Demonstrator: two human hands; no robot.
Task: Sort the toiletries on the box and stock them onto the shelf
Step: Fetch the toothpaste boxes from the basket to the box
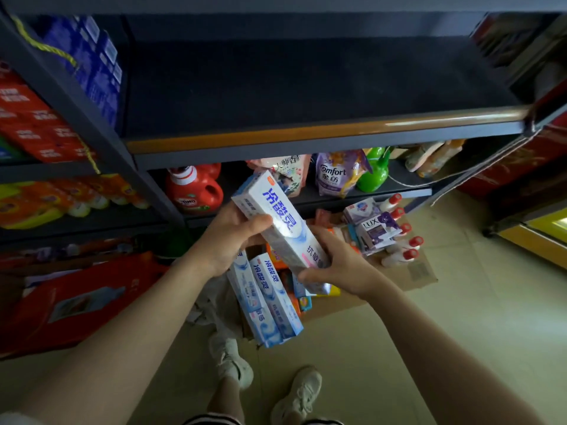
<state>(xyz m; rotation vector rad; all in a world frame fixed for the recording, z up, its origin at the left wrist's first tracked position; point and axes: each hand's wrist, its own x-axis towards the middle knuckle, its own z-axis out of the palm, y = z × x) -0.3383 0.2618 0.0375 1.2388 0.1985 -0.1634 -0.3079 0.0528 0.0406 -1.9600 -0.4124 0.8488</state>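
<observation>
A white and blue toothpaste box point(277, 222) is held tilted in the air between both hands, below the front edge of the dark shelf point(306, 87) and above the cardboard box point(408, 271) on the floor. The left hand point(228, 237) grips the middle of the toothpaste box, thumb across its printed face. The right hand point(336, 265) grips its lower end, fingers curled around the carton. Beneath the hands, two matching toothpaste boxes point(267, 299) lie side by side, touching, on the cardboard box. To the right lie purple soap packs point(372, 228) and white bottles with red caps point(402, 240). On the lower shelf behind stand a red detergent jug point(194, 191), a purple softener pouch point(336, 174) and a green bottle point(374, 173).
</observation>
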